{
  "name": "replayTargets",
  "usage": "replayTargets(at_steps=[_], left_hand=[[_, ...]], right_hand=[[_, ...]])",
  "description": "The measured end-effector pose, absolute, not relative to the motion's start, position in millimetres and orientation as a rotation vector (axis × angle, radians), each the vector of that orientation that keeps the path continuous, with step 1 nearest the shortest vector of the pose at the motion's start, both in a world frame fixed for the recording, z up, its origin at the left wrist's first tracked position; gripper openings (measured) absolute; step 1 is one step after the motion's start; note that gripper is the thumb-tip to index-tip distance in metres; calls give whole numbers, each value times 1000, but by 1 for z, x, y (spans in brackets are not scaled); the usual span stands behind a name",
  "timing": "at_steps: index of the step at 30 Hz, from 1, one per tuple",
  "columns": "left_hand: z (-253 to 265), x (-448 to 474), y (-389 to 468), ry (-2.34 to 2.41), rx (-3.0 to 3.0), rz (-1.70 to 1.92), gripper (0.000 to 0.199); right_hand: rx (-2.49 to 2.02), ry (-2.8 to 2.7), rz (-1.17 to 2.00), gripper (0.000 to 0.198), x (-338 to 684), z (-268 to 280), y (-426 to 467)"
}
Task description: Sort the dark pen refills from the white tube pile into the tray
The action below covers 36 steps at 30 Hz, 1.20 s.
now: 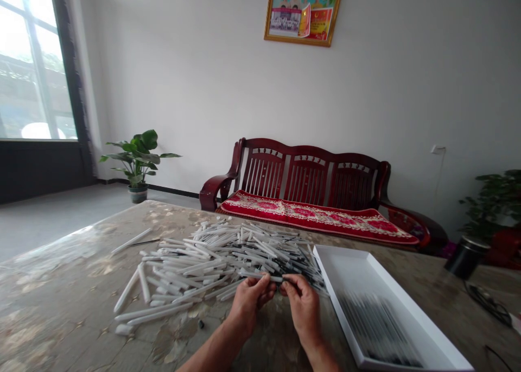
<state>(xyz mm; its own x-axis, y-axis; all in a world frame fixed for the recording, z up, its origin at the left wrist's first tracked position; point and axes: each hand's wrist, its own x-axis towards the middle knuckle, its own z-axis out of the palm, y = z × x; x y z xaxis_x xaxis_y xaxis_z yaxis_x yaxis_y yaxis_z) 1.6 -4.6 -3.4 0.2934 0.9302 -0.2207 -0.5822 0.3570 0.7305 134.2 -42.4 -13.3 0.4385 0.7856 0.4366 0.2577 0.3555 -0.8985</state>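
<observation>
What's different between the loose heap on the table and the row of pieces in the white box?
The heap lies with its pieces at many angles, while the row has its pieces lined up roughly side by side. The heap looks mostly white, with darker bits mixed in; the row looks greyer. The heap spreads over the patterned table, while the row sits inside the white box. Both consist of many slender pieces.
</observation>
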Motion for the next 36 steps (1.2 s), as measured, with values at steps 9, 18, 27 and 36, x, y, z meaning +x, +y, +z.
replayTargets(at_steps=[9,18,27,36], left_hand=[[-4,0,2,693,525,1151,34],[-5,2,-2,690,580,1132,37],[-5,2,-3,733,577,1118,36],[-3,2,-3,706,582,1113,44]], right_hand=[[-1199,-947,685,45,132,-9,-44],[-1325,-991,687,33,134,-6,-46],[-1313,-1038,542,24,136,-11,-42],[-1382,-1171,408,28,136,-7,-47]])
